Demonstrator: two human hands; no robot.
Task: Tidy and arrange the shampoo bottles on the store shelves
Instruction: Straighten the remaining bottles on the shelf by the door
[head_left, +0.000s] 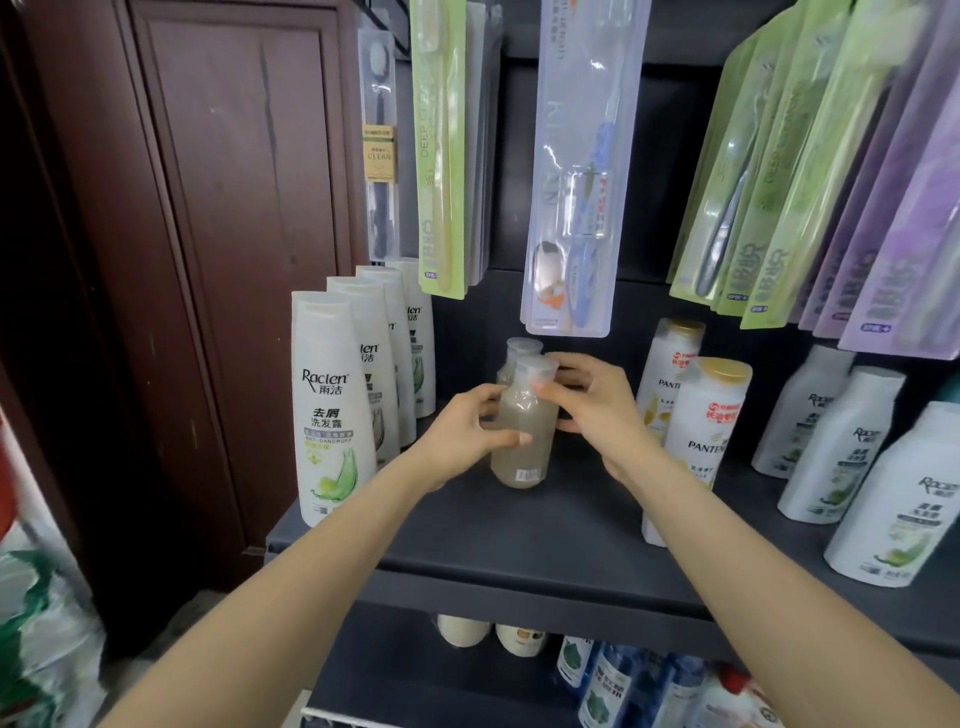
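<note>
At far left we see a row of white Raclen bottles (332, 410) on the dark shelf (519, 525). Our left hand (467, 431) and right hand (592, 405) both grasp the clear bottle (521, 441), upright mid-shelf, a second one (519, 349) just behind. Pantene bottles (701, 436) stand to the right.

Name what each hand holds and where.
Both hold the front clear bottle: left hand grips its body, right hand its neck and shoulder.
</note>
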